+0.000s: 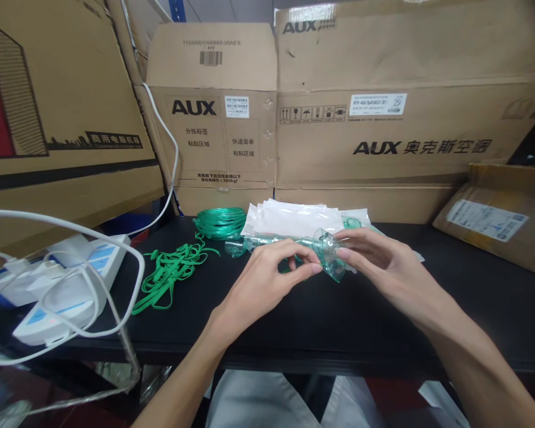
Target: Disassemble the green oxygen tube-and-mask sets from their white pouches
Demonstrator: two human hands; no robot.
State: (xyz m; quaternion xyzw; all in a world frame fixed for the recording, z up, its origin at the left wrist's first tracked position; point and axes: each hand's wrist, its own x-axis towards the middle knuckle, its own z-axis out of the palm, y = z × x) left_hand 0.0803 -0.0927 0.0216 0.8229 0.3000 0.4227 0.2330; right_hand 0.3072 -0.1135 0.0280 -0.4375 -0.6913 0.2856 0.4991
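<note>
My left hand (270,274) and my right hand (378,261) meet over the black table (294,321), both pinching a clear green plastic mask (332,252). The left fingers close on its near edge, and the right fingers grip its right side. Just behind the mask lies a stack of clear plastic bags (294,219). A coil of green tubing (220,221) rests behind and to the left. Loose green elastic straps (169,270) lie in a heap left of my left hand.
Large cardboard AUX boxes (383,119) wall off the back of the table. White power strips and cables (66,279) crowd the left edge. A flat cardboard parcel (494,220) leans at the right. My lap shows below the table's front edge.
</note>
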